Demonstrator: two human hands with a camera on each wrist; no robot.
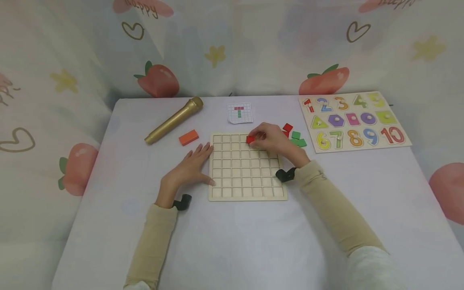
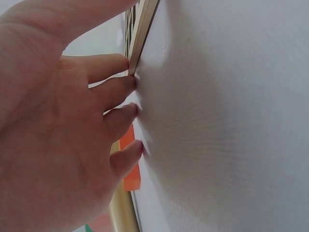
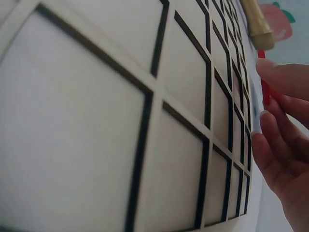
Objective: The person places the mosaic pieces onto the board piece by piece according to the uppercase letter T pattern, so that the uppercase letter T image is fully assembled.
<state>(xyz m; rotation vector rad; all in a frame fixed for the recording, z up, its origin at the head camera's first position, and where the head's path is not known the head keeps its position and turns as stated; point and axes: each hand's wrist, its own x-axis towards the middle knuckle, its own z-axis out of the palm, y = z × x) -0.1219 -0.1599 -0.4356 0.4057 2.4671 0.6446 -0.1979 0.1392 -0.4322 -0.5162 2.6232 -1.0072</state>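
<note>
Head view: on the worktop, midway between the left and right edges, my right grip pinches a red tile over the far row of the board; whether the tile touches the wood, I cannot tell. My left grip, fingers spread and grasping nothing, reaches the board's left rim. Near the far edge lies a card picturing a red bar over a green stem. By my reading, the laying-out is just starting: no tile sits in any cell I can see, though my right grip hides some. Left to place, it seems, are the loose red tiles and green tiles right of the board. A puzzle occupies the far right corner; a microphone and orange block lie toward the far left.
</note>
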